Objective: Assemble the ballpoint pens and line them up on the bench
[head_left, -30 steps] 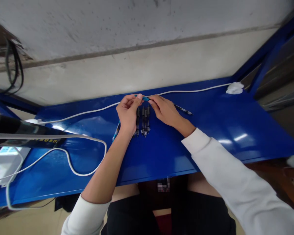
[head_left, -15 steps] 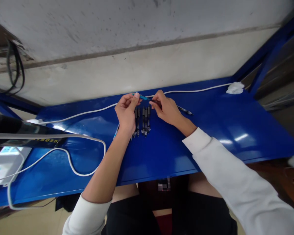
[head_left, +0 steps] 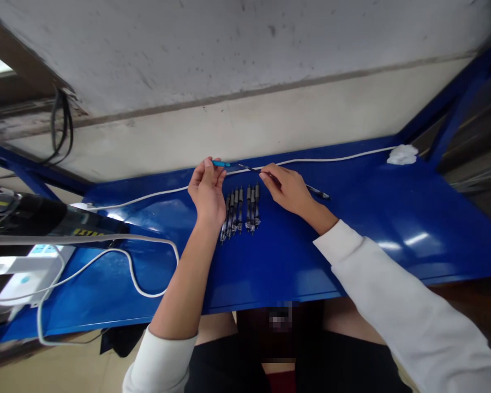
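Observation:
My left hand [head_left: 208, 180] pinches a blue pen part [head_left: 221, 163] above the far edge of the blue table. Across a small gap, a thin dark pen piece [head_left: 249, 168] points toward it, its other end between the fingers of my right hand [head_left: 280, 183]. The two pieces are apart. Below and between the hands, several black pens [head_left: 235, 210] lie side by side in two groups. Another pen [head_left: 319, 192] lies to the right, partly hidden behind my right hand.
A white cable [head_left: 331, 159] runs along the back of the blue table [head_left: 278, 262]. White crumpled material [head_left: 402, 154] lies at the far right. At the left are a black cylindrical object [head_left: 57, 218], a white power strip [head_left: 36, 278] and looped cable.
The blue part and the dark piece, close together before, are now separated by a gap. My hands have moved apart. The view has shifted slightly left.

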`<state>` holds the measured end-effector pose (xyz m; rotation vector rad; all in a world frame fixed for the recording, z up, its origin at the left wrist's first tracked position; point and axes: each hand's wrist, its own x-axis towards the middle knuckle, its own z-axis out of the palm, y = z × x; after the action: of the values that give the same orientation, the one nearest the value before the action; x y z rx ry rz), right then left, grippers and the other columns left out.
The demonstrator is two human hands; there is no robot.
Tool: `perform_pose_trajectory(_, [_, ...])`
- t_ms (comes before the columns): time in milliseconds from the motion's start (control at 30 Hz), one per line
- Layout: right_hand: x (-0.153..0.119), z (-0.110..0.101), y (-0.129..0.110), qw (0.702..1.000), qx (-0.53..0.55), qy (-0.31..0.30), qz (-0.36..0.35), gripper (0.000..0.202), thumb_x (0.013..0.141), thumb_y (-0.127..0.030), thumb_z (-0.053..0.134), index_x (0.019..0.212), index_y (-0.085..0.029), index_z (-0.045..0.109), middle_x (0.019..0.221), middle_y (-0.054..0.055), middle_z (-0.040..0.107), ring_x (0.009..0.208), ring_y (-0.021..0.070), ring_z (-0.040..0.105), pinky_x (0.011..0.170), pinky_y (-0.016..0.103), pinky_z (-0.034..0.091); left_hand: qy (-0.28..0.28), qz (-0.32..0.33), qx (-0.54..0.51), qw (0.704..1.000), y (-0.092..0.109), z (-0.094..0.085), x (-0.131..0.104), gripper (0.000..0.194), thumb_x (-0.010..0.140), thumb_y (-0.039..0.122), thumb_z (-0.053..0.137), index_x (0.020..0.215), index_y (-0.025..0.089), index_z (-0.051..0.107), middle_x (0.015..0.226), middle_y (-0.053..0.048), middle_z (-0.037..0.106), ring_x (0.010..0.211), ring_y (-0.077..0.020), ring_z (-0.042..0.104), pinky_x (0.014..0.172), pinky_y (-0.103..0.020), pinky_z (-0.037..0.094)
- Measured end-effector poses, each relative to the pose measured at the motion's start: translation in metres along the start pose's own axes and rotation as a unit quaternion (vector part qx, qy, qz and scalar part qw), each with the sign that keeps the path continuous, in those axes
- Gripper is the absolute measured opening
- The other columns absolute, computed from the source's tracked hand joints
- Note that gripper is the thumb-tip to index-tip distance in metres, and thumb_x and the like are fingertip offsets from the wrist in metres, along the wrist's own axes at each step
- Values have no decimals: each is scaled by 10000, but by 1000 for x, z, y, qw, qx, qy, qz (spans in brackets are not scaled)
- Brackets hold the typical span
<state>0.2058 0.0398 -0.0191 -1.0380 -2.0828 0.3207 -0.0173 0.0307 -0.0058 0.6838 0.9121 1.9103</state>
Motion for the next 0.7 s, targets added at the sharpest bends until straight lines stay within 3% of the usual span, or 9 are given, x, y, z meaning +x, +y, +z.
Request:
perform_pose_trajectory(267, [-1,0,-2,1000,6,-2,1,326,1225,-470,464,1186,-241,694,987,48,776,785,203,652,721,331,380,8,-43,-31,999,0,-3,-1,211,969,372,938,1045,217,817,1238,-78,862,1255,-226,806,1139,-351,602])
perform_pose_trajectory(700, [0,0,-4,1000,2,0,1,363,1222,-504,453,1172,-250,708,983,50,794,784,214,671,727,337,403,-55,-13,51,997,-9,-5,-2,350,934,550,951,1104,276,815,1263,-64,853,1104,-185,829,1024,-333,640])
